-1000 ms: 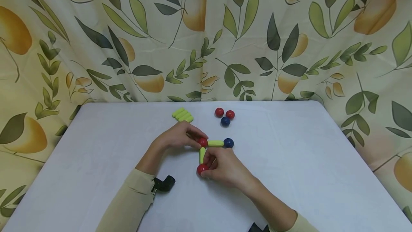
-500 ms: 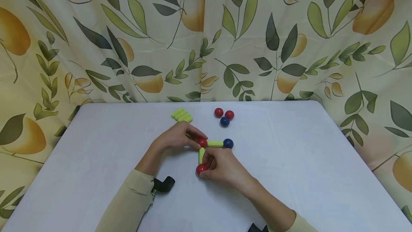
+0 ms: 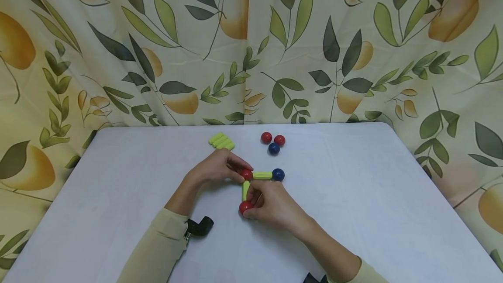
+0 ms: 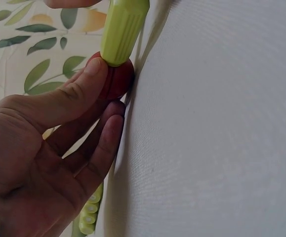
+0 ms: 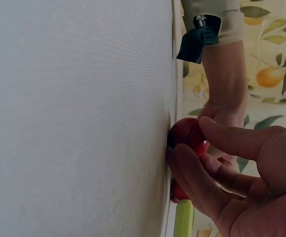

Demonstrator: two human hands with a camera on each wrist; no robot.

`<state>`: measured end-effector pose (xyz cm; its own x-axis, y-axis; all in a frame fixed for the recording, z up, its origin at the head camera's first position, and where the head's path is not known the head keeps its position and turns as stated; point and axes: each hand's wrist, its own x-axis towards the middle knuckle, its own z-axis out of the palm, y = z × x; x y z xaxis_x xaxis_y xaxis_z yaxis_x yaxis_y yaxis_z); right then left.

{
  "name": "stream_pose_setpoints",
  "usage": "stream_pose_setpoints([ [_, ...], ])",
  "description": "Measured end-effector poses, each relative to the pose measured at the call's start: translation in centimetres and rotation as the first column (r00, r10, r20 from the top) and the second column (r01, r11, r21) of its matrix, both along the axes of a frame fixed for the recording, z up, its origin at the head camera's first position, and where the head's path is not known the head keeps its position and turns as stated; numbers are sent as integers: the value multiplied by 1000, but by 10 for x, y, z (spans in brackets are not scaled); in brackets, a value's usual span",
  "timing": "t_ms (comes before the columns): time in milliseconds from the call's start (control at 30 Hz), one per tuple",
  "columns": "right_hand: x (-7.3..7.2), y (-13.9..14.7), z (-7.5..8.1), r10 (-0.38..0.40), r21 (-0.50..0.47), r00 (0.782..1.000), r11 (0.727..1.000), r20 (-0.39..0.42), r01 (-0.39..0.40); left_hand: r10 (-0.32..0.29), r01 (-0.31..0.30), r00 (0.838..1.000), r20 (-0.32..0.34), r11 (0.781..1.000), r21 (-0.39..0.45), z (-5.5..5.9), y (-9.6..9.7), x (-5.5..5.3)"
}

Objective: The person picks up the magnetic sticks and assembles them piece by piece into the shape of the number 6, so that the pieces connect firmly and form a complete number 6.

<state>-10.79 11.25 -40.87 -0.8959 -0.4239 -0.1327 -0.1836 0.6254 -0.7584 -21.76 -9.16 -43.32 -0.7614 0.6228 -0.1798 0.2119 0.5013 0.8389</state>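
A person in beige sleeves (image 3: 157,243) reaches over a white-covered counter (image 3: 361,195), both hands busy near its middle. From where I stand, the left hand (image 3: 215,167) pinches a red ball (image 3: 246,174), thumb and fingers drawn in to the ball's own width. The right hand (image 3: 277,202), nearer the person, pinches a second red ball (image 3: 246,207) the same way, its thumb and fingertips against the sides.

Between these two balls lies a yellow-green rod (image 3: 245,190), partly behind the right hand's fingers. It touches the farther ball; I cannot tell how firmly it joins the nearer one. Another yellow-green rod (image 3: 262,175) runs rightward from the farther ball to a dark blue ball (image 3: 278,174), so the pieces form a corner.

Toward the counter's back edge, a row of spare rods (image 3: 222,141) lies side by side beyond the left hand. To their right, two loose red balls (image 3: 266,137) sit close to a loose blue ball (image 3: 273,148). A black device (image 3: 201,226) juts from the left wrist. Behind the counter hangs a curtain (image 3: 338,73) printed with leaves and orange fruit.
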Motion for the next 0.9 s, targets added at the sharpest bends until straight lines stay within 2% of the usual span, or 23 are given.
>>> stream_pose_setpoints([
  [233, -1, 3, 3, 2, 27, 1000, 1000, 15, -2, 0, 0, 1000, -1, 1000, 5, -1, 0, 1],
  [400, -6, 12, 11, -63, 54, 997, 997, 46, 61, -1, 1, 1000, 2, 1000, 14, -2, 0, 1],
  [633, -22, 34, 17, -154, 91, 988, 984, -28, 156, 12, -12, 1000, 25, 1000, 15, -1, 1, 1],
  [900, -38, 58, 16, -278, 90, 955, 954, -99, 287, 6, -6, 1000, 14, 1000, 2, 1, 0, 1],
])
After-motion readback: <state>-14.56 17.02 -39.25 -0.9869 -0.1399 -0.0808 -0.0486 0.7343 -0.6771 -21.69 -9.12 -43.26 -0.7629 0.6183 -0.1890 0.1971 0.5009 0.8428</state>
